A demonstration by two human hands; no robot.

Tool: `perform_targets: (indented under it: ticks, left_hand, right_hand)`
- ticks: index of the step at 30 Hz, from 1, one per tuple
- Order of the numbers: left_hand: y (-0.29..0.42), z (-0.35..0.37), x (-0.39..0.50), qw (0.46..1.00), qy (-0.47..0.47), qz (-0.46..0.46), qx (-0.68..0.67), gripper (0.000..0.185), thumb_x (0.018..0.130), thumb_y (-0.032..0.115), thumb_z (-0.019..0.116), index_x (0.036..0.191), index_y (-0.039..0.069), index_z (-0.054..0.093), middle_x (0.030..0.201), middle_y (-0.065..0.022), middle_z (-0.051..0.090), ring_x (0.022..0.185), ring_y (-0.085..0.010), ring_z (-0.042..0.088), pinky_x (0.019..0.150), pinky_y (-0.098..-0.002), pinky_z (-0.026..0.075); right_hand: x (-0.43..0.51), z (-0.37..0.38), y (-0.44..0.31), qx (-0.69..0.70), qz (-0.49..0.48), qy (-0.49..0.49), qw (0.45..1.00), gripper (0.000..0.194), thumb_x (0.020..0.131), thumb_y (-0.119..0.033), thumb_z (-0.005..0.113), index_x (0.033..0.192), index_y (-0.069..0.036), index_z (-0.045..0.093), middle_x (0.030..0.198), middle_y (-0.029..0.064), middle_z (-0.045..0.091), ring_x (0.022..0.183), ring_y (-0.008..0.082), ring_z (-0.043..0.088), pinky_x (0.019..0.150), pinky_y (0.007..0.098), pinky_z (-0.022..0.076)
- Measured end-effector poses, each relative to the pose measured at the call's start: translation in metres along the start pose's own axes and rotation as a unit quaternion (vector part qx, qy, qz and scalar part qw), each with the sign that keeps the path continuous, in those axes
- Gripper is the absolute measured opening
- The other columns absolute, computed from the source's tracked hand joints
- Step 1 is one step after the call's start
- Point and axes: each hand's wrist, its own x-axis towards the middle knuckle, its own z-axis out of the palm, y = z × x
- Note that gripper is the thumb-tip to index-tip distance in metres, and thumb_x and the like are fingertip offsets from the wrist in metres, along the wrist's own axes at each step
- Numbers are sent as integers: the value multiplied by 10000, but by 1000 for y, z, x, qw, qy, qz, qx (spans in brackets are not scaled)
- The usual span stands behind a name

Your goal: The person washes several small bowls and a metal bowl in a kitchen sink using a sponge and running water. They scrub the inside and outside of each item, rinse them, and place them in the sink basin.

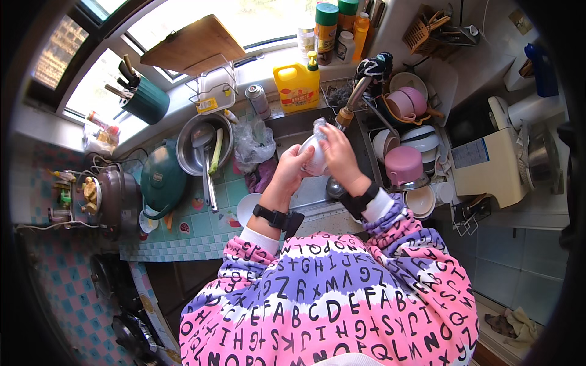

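Observation:
My left hand [295, 164] grips a white bowl [314, 158] over the sink, its thumb on the near side. Against the bowl's right side rests my right hand [341, 153], with its fingers curled at the upper edge. At those fingertips shows a shiny grey thing [319, 122], too small to tell whether it is a wire scrubber. The steel sink [297, 190] lies beneath both hands. Just beyond them stands the faucet [346, 113], with a dark patterned cloth [374, 66] on its top. A round metal piece [335, 186] sits in the sink below my right hand.
Left on the tiled counter are a metal basin [183, 162] with ladles and a green stalk, a plastic bag [256, 144] and a green lidded pan [162, 178]. A yellow detergent jug [295, 89] stands behind the sink. Stacked bowls and a pink pot [403, 164] crowd the right.

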Motion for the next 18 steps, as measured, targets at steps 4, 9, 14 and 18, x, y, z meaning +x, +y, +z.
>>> perform_targets:
  ticks: [4,9,14,18]
  left_hand:
    - [-5,-3,4,998,12,-5,-56,364,950,348,608,1165,57,570,1096,-89,643,966,-232,652,796,-471,562]
    - [-2,-7,-5,997,17,-33,-67,521,949,437,570,1291,47,518,1201,-137,606,1064,-343,611,861,-600,493]
    - [-2,-6,3,983,24,-68,-170,479,1010,432,435,1344,93,484,1280,-142,572,1149,-363,569,902,-647,452]
    - [-5,-9,3,980,50,-73,-177,512,1017,457,384,1378,97,429,1347,-194,492,1174,-468,524,890,-714,422]
  right_hand:
    - [-4,4,-4,-49,-90,-18,995,340,898,-134,547,1221,-43,594,1289,178,571,1225,353,503,1059,438,363]
    - [10,4,17,303,318,-55,897,302,1009,-184,453,1217,6,561,1134,163,631,1031,214,611,913,329,475]
    - [-13,21,-4,37,-35,-6,999,330,821,17,588,1136,17,489,1261,265,532,1205,428,505,1011,435,415]
    - [-15,26,-4,99,2,-6,995,220,830,-23,569,1038,-5,500,1261,224,573,1159,420,539,976,450,438]
